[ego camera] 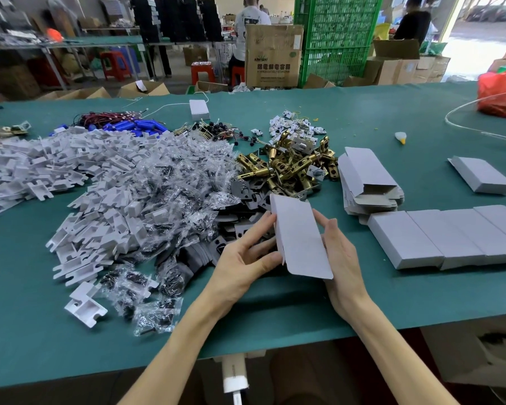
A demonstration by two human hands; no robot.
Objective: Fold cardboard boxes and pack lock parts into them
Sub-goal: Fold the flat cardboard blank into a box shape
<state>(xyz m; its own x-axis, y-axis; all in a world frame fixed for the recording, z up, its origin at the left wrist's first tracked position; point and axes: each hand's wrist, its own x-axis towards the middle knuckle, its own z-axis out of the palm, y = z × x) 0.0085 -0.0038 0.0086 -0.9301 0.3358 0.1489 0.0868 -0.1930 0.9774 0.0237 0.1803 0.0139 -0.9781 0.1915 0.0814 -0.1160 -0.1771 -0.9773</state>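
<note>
Head view: left hand (244, 260) pinches left edge of flat carton blank (301, 238), held over the grey plates (244, 187); right hand (343, 255) grips right edge. Best squeeze both edges inward evenly to pop sleeve square, then tuck flaps.

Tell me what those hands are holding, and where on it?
A flat cardboard box, held along its two long edges: left hand on one, right hand on the other.
</note>
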